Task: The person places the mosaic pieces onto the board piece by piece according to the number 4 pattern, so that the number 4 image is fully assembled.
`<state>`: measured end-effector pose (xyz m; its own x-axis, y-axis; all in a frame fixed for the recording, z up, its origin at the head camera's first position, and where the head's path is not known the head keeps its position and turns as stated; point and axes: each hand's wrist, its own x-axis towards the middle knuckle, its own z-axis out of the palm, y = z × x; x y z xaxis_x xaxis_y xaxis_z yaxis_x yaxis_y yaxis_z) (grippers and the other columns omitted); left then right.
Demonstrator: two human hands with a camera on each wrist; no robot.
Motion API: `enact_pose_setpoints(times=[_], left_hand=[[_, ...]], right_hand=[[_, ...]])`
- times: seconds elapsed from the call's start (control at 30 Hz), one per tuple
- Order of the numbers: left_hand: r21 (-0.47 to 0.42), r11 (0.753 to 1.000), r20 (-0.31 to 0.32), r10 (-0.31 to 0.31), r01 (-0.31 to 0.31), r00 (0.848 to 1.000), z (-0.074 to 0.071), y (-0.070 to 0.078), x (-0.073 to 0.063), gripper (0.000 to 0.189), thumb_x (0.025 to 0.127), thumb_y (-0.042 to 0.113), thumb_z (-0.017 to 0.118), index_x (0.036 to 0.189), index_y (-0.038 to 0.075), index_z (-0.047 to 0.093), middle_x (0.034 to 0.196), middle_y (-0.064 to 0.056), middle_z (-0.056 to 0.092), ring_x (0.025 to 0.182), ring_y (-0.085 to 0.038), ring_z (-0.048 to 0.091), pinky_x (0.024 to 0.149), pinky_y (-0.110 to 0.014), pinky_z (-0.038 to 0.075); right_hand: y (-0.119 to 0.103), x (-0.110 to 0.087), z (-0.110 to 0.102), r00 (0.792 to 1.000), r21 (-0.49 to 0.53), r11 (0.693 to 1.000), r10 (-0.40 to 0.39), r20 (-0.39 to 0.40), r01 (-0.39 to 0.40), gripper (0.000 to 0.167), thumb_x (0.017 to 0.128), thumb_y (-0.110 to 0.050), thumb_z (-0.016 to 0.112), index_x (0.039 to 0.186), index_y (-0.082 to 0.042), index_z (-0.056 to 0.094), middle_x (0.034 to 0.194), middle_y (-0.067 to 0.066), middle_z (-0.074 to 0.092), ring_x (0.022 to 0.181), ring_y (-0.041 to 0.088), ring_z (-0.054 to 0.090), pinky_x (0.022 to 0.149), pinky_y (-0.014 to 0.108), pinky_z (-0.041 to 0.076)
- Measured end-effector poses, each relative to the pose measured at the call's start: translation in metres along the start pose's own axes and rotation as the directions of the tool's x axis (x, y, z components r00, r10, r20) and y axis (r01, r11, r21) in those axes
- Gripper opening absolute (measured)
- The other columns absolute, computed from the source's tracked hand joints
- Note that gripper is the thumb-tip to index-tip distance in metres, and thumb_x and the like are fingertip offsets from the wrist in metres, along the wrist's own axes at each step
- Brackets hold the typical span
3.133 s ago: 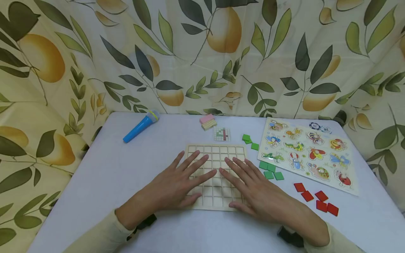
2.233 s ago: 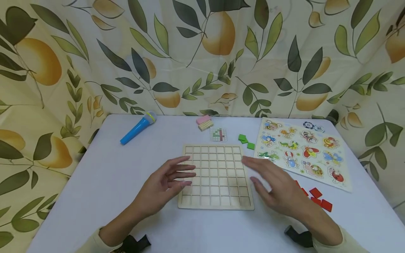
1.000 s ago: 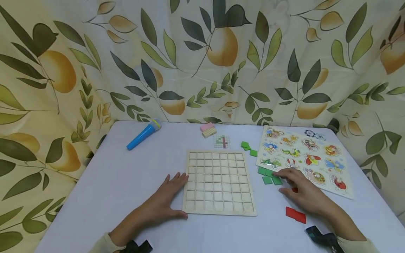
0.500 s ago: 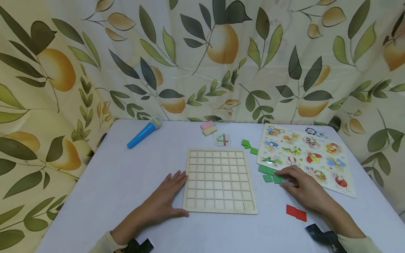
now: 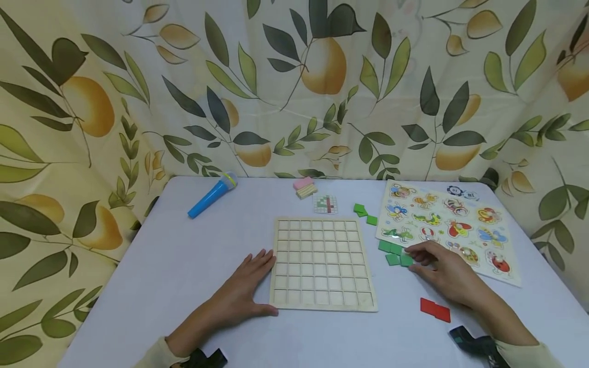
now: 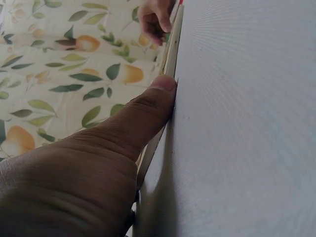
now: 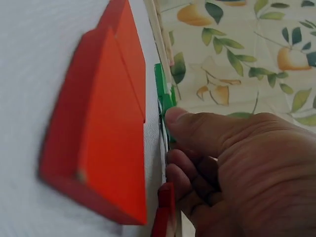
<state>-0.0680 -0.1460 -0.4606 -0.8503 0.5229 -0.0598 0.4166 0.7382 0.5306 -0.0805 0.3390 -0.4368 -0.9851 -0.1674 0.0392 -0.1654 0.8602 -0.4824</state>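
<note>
A pale wooden grid board (image 5: 323, 264) lies on the white table. My left hand (image 5: 244, 289) rests along its left edge, fingers extended; in the left wrist view the thumb (image 6: 148, 106) touches the board's side. Several green square tiles (image 5: 393, 260) lie right of the board. My right hand (image 5: 446, 273) has its thumb and index finger on a green tile (image 5: 406, 260) at the group's right end, and seems to pinch it. The right wrist view shows the thumb against green tiles (image 7: 160, 81). Two red tiles (image 5: 434, 309) lie below the right hand; others are partly hidden.
An insect picture board (image 5: 451, 225) lies at the right, under my right hand's reach. Behind the grid are a small pattern card (image 5: 325, 204), pink and cream pieces (image 5: 304, 187) and more green tiles (image 5: 366, 214). A blue toy microphone (image 5: 211, 196) lies back left.
Both hands first lay over the grid board, then parted. The left moved to the board's left edge; the right moved to the green tiles and has stayed there over the last second.
</note>
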Motion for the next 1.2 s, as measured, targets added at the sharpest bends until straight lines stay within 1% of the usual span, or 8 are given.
enact_pose_setpoints(times=[0.1,0.3,0.43,0.53,0.7,0.93,1.1,1.2], left_hand=[[0.002,1.0,0.005,0.0,0.0,1.0,0.001,0.0,0.001,0.12,0.076,0.059,0.091,0.169,0.01,0.031,0.179,-0.004,0.026,0.169,-0.023,0.016,0.14,-0.049,0.012],[-0.004,1.0,0.012,-0.01,0.01,1.0,0.003,0.0,0.001,0.121,0.076,0.06,0.09,0.168,0.01,0.031,0.179,-0.003,0.026,0.169,-0.023,0.016,0.14,-0.049,0.012],[0.004,1.0,0.015,-0.007,0.007,1.0,0.004,0.001,0.001,0.121,0.076,0.06,0.091,0.168,0.009,0.032,0.178,-0.004,0.027,0.169,-0.024,0.016,0.14,-0.049,0.012],[0.013,1.0,0.013,-0.007,0.007,1.0,0.003,0.002,0.002,0.12,0.076,0.06,0.09,0.168,0.009,0.032,0.178,-0.004,0.027,0.169,-0.024,0.017,0.14,-0.05,0.013],[0.029,0.999,0.012,-0.019,0.018,1.0,0.001,0.002,0.003,0.12,0.076,0.06,0.091,0.168,0.01,0.032,0.178,-0.005,0.028,0.169,-0.025,0.017,0.14,-0.05,0.013],[0.035,0.999,0.008,-0.021,0.021,1.0,-0.001,0.001,0.001,0.119,0.077,0.061,0.089,0.168,0.01,0.032,0.178,-0.004,0.028,0.169,-0.024,0.017,0.14,-0.049,0.013],[0.041,0.999,0.011,-0.006,0.006,1.0,-0.001,0.0,0.001,0.119,0.078,0.063,0.088,0.169,0.01,0.031,0.179,-0.003,0.026,0.169,-0.023,0.016,0.14,-0.048,0.013],[0.041,0.999,0.014,0.005,-0.006,1.0,-0.001,-0.001,0.001,0.118,0.079,0.063,0.087,0.169,0.01,0.031,0.179,-0.003,0.026,0.169,-0.023,0.016,0.14,-0.048,0.013]], right_hand=[[-0.004,-0.001,-0.005,1.0,0.009,1.0,-0.019,0.006,0.019,0.041,0.088,-0.012,0.087,0.126,-0.019,0.071,0.113,-0.002,0.073,0.093,0.002,0.06,0.078,0.013,0.054],[-0.022,0.005,-0.01,0.993,0.009,0.993,-0.121,-0.013,0.121,0.04,0.086,-0.008,0.088,0.12,-0.021,0.072,0.111,-0.007,0.073,0.093,-0.004,0.063,0.083,0.013,0.058],[-0.04,0.013,-0.014,0.986,0.003,0.986,-0.169,-0.013,0.169,0.039,0.087,-0.009,0.088,0.121,-0.021,0.073,0.112,-0.006,0.073,0.095,-0.004,0.064,0.086,0.02,0.061],[-0.056,0.022,-0.018,0.979,0.011,0.979,-0.205,-0.009,0.206,0.037,0.088,-0.008,0.087,0.12,-0.022,0.074,0.113,-0.007,0.072,0.095,-0.001,0.066,0.085,0.026,0.063],[-0.08,0.046,-0.016,0.962,0.006,0.963,-0.271,0.019,0.271,0.029,0.091,-0.007,0.084,0.117,-0.018,0.075,0.114,-0.002,0.071,0.097,0.009,0.069,0.082,0.033,0.064],[-0.11,0.091,0.0,0.948,-0.015,0.954,-0.294,0.124,0.298,0.021,0.096,-0.006,0.078,0.117,-0.006,0.075,0.112,0.007,0.068,0.098,0.018,0.068,0.085,0.044,0.063],[-0.125,0.117,0.009,0.928,-0.024,0.952,-0.293,0.229,0.306,0.02,0.098,-0.005,0.075,0.118,-0.004,0.075,0.111,0.009,0.068,0.096,0.018,0.064,0.083,0.038,0.06],[-0.13,0.127,0.014,0.918,-0.031,0.948,-0.3,0.26,0.318,0.015,0.098,-0.006,0.075,0.114,-0.004,0.076,0.109,0.012,0.067,0.092,0.018,0.063,0.081,0.034,0.058]])
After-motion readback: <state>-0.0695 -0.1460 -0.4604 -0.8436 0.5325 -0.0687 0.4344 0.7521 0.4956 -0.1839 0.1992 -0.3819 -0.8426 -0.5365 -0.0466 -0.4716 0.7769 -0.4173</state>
